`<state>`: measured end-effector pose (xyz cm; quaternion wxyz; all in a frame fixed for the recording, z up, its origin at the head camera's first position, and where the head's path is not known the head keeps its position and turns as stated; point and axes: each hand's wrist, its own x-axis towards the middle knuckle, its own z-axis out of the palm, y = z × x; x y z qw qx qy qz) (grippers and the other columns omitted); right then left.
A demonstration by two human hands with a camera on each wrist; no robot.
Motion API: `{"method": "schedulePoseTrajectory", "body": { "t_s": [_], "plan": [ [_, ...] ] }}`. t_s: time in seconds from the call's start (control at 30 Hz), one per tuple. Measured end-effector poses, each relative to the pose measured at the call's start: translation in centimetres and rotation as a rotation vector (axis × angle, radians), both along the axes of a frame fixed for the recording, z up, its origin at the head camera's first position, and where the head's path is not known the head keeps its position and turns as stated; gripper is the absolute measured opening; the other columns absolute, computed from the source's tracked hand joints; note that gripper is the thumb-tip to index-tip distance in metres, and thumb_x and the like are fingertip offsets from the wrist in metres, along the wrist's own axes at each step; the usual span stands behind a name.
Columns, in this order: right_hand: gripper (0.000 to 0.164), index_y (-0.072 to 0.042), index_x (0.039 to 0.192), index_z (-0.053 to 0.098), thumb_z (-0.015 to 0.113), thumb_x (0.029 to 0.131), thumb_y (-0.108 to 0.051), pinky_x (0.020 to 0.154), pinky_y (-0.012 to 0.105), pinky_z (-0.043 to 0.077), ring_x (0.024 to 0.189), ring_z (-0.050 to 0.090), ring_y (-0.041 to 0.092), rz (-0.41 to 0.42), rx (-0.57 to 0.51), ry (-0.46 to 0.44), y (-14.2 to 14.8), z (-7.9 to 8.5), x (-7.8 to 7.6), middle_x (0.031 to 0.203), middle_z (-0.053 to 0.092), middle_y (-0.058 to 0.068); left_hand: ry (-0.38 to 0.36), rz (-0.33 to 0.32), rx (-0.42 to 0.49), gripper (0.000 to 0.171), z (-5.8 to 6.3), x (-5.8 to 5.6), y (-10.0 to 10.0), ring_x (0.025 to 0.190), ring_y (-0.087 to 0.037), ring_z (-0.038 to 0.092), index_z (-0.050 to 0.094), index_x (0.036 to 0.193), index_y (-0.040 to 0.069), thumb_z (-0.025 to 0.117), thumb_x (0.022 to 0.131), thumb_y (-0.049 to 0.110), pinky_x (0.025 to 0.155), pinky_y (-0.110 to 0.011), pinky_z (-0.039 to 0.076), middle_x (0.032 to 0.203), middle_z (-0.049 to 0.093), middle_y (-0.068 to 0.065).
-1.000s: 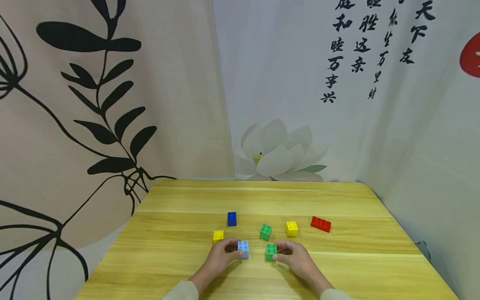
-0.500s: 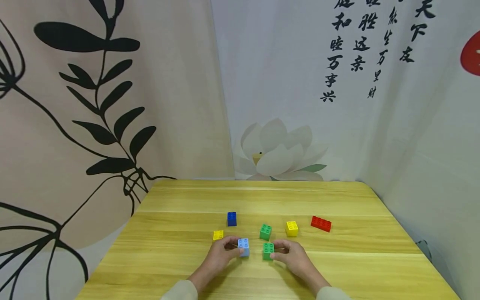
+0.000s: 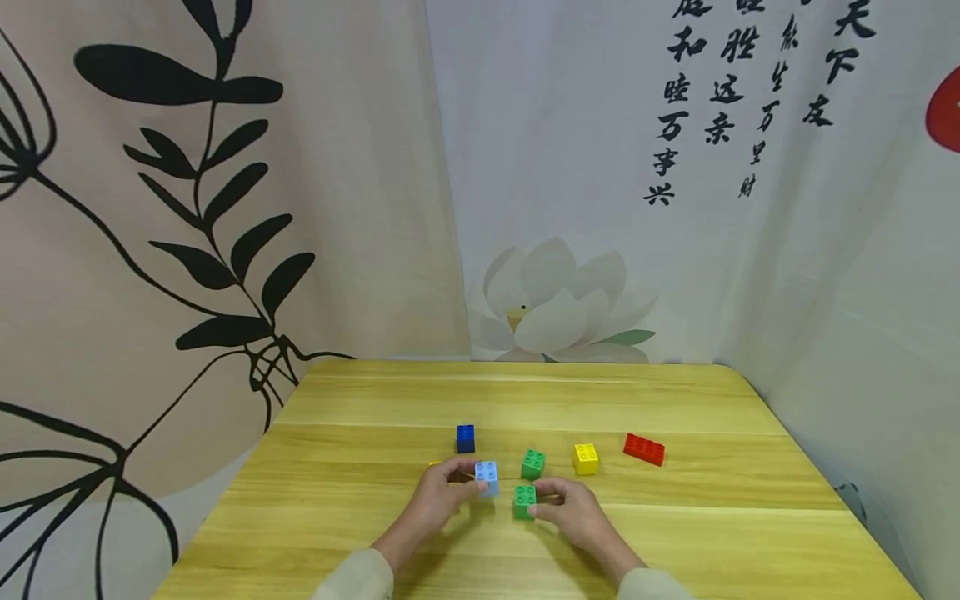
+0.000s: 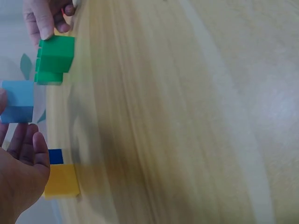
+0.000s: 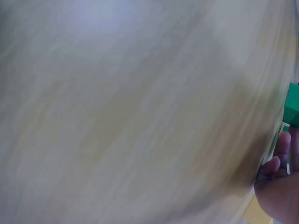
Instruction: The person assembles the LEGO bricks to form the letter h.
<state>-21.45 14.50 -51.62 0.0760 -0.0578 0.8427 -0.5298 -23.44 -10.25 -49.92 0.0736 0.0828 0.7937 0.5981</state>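
My left hand (image 3: 438, 493) pinches a light blue brick (image 3: 486, 478) between thumb and fingers, raised over the table in the left wrist view. A green brick (image 3: 524, 502) is pinched by my right hand (image 3: 573, 510), just to the right of the light blue one and slightly nearer to me. In the right wrist view only an edge of that green brick (image 5: 292, 105) shows beside the curled fingers. Behind it a second green brick (image 3: 532, 463) stands on the table. A yellow brick (image 4: 62, 180) lies beyond my left hand, mostly hidden by it in the head view.
On the wooden table (image 3: 712, 542) a dark blue brick (image 3: 465, 438) stands behind my left hand. Farther right are another yellow brick (image 3: 586, 459) and a longer red brick (image 3: 643, 449). A printed curtain (image 3: 360, 208) hangs behind the table's far edge.
The light blue brick has risen and moved a little away from me in my left hand. My right hand has carried the green brick leftward, closer to it.
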Motion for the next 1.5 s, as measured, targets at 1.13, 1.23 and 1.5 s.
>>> {"method": "schedulePoseTrajectory", "body": {
  "t_s": [1.13, 1.23, 1.5],
  "plan": [
    [0.041, -0.006, 0.122, 0.067, 0.079, 0.087, -0.023, 0.089, 0.049, 0.052, 0.109, 0.062, 0.031, 0.060, -0.031, -0.009, -4.5, -0.6, -1.5, 0.117, 0.068, 0.009, 0.063, -0.011, -0.073, 0.036, 0.5, -1.0, -0.7, 0.100, -0.022, 0.061, 0.069, 0.118, 0.008, 0.077, 0.088, 0.025, 0.077, -0.037, 0.053, 0.106, 0.068, -0.003],
    [0.041, -0.006, 0.122, 0.067, 0.079, 0.086, -0.023, 0.089, 0.048, 0.052, 0.108, 0.063, 0.030, 0.057, -0.028, 0.001, -4.6, -0.5, -1.6, 0.116, 0.069, 0.008, 0.072, -0.020, -0.072, 0.036, 0.2, -1.1, -0.6, 0.099, -0.022, 0.061, 0.069, 0.119, 0.007, 0.077, 0.088, 0.025, 0.075, -0.036, 0.053, 0.106, 0.069, -0.003],
    [0.042, -0.005, 0.123, 0.066, 0.079, 0.086, -0.022, 0.091, 0.049, 0.051, 0.109, 0.062, 0.030, 0.064, -0.033, 0.000, -4.7, -0.4, -1.6, 0.116, 0.068, 0.009, 0.046, -0.042, -0.070, 0.036, 0.2, -1.0, -0.6, 0.098, -0.022, 0.060, 0.069, 0.120, 0.010, 0.076, 0.089, 0.026, 0.067, -0.040, 0.053, 0.107, 0.067, -0.005]
  ]
}}
